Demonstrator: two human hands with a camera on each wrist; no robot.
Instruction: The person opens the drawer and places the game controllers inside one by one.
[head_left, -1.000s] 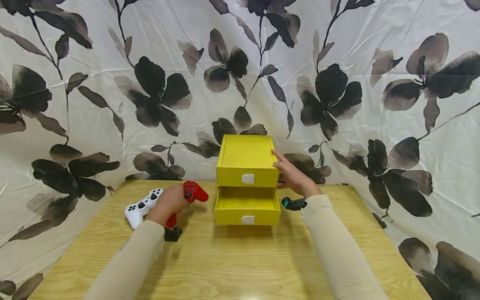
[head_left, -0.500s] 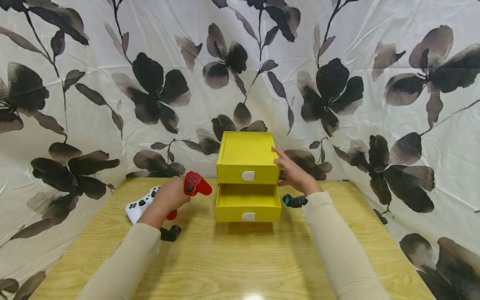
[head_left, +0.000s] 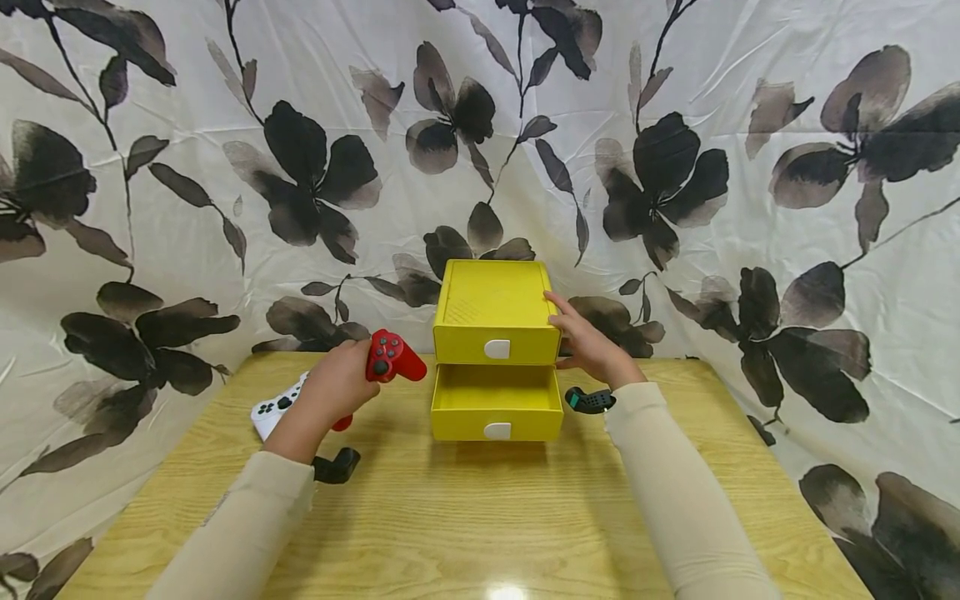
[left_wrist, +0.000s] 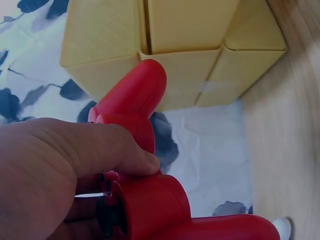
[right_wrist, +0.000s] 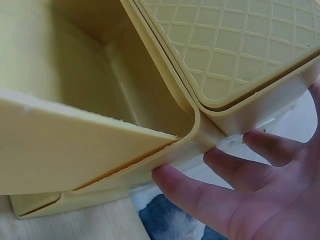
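A red game controller [head_left: 395, 356] is held in my left hand [head_left: 330, 387], above the table and left of the yellow drawer unit [head_left: 491, 300]. In the left wrist view, the thumb lies across the controller [left_wrist: 155, 200]. The unit's lower drawer [head_left: 495, 423] is pulled out, and no item shows inside it. Its upper drawer [head_left: 457, 346] is closed. My right hand [head_left: 592, 346] rests against the unit's right side with fingers spread. In the right wrist view, its fingertips [right_wrist: 167, 180] touch the side wall beside the drawer cavity [right_wrist: 90, 65].
A white game controller [head_left: 273, 408] lies on the wooden table [head_left: 480, 517] at the left, partly behind my left forearm. Dark wrist devices [head_left: 590, 401] sit at both wrists. A floral cloth [head_left: 525, 125] hangs directly behind the table.
My left hand has lifted the red controller slightly, and it now covers more of the white one. The right hand stays at the unit's side. The head view has shifted a little.
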